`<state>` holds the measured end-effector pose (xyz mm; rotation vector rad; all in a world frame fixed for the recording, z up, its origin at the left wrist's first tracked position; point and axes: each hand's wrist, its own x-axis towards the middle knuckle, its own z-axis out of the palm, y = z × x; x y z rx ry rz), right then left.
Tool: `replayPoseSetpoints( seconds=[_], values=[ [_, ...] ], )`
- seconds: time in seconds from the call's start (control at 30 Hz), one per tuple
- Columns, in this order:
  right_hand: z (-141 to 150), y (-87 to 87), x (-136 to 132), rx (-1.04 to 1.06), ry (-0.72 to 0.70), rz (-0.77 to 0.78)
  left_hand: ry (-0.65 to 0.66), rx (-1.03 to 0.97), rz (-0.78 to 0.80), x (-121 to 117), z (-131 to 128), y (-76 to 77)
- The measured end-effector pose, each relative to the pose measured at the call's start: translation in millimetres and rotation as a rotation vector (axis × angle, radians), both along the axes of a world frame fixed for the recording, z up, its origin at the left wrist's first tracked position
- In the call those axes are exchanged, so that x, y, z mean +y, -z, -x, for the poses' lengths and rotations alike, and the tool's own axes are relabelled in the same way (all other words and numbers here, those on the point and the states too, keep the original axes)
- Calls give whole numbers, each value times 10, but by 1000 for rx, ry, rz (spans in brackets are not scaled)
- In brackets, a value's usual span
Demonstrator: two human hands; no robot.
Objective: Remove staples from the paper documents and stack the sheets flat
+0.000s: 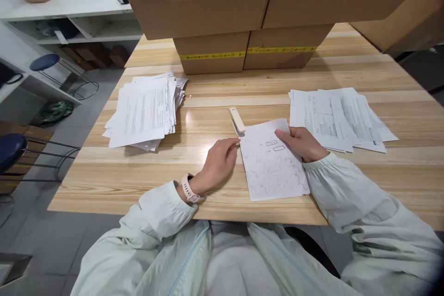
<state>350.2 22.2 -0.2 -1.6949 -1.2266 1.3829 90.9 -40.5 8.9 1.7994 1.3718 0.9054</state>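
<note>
Handwritten-looking squiggles and two small drawn boxes mark a white sheet of paper [274, 171] that lies at a slight tilt near the table's front edge. My right hand [301, 142] grips its upper right edge, thumb on top and the other fingers underneath. On the opposite side, my left hand [219, 162] rests on the table, its fingers loosely stretched and the index fingertip at the paper's left edge. A cream stapler [237, 120] lies just beyond the sheet's upper left corner, apart from both hands. Whether several sheets are stacked together is hard to tell.
A thick, uneven pile of printed papers [142, 111] is on the left of the wooden table [208, 203]. More printed sheets [333, 118] lie fanned out at the right. Large cardboard boxes [211, 51] with yellow tape stand stacked at the back. Blue stools [45, 61] are off to the left.
</note>
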Motion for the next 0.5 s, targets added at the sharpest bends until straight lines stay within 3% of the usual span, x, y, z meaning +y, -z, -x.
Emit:
replayPoseSetpoints(
  seconds=[0.13, 0.23, 0.37, 0.5],
  values=[
    [0, -27, 20, 22, 27, 57, -1, -498, 519, 27, -65, -135],
    [-13, -20, 36, 31, -3, 65, 5, -697, 783, 28, -107, -175],
    [-50, 0, 52, 6, -58, 59, 1, -756, 964, 42, -134, -165],
    [-125, -18, 81, -110, -172, 27, -35, -836, 1022, 64, -139, -148]
  ],
)
